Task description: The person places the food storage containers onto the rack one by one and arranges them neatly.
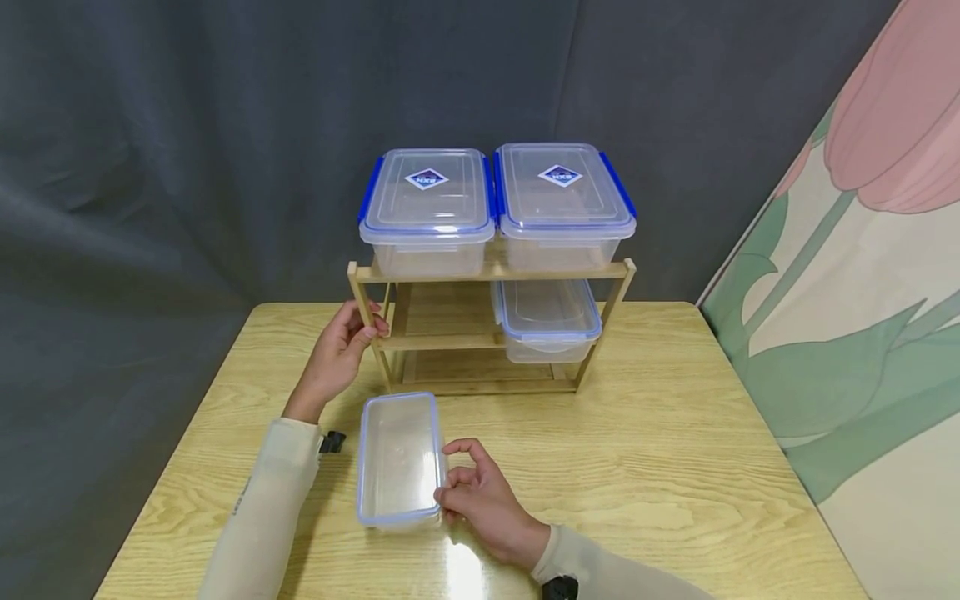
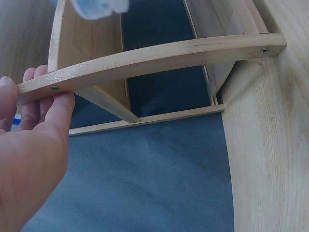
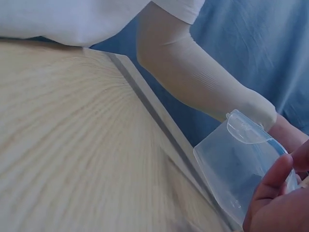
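My left hand (image 1: 335, 357) grips the front left post of a wooden two-tier rack (image 1: 442, 342); in the left wrist view the thumb and fingers (image 2: 62, 108) wrap round the wood. With my right hand (image 1: 491, 508) I pinch the right edge of a clear food container (image 1: 399, 462) with a pale blue-rimmed lid, in front of the rack's left side. The right wrist view has the container (image 3: 236, 159) with its side flap showing and my thumb against it. Part of its right side is hidden by my fingers.
Two larger lidded containers with dark blue clips, one on the left (image 1: 429, 208) and one on the right (image 1: 566, 204), sit atop the rack. Another food container (image 1: 551, 312) stands on the middle shelf's right. A dark curtain (image 1: 225, 150) hangs behind the wooden table (image 1: 660, 467).
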Demonstrator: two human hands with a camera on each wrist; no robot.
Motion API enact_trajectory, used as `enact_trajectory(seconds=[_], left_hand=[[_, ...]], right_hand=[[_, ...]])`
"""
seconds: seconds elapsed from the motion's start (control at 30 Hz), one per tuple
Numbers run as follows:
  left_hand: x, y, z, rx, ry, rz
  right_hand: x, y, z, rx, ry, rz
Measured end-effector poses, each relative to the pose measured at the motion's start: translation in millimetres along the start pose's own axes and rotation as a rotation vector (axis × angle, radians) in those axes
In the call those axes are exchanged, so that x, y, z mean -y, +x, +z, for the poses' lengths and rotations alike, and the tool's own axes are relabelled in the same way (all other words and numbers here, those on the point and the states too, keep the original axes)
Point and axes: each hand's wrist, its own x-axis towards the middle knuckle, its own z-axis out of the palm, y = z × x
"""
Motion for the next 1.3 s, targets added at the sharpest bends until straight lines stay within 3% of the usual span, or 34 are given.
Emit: enact_trajectory(seconds=[0.27, 0.67, 1.3], left_hand=[[1.1, -0.1, 0.7, -0.001, -0.022, 0.001], [0.7, -1.1, 1.6, -0.004, -0.022, -0.004], [1.7, 0.5, 1.1, -0.023, 0.003, 0.004]], right_hand=[[10, -3.6, -7, -0.010, -0.002, -0.035], [44, -9.1, -11, -0.011, -0.004, -0.122], [78, 3.3, -8, -0.049, 0.015, -0.255]])
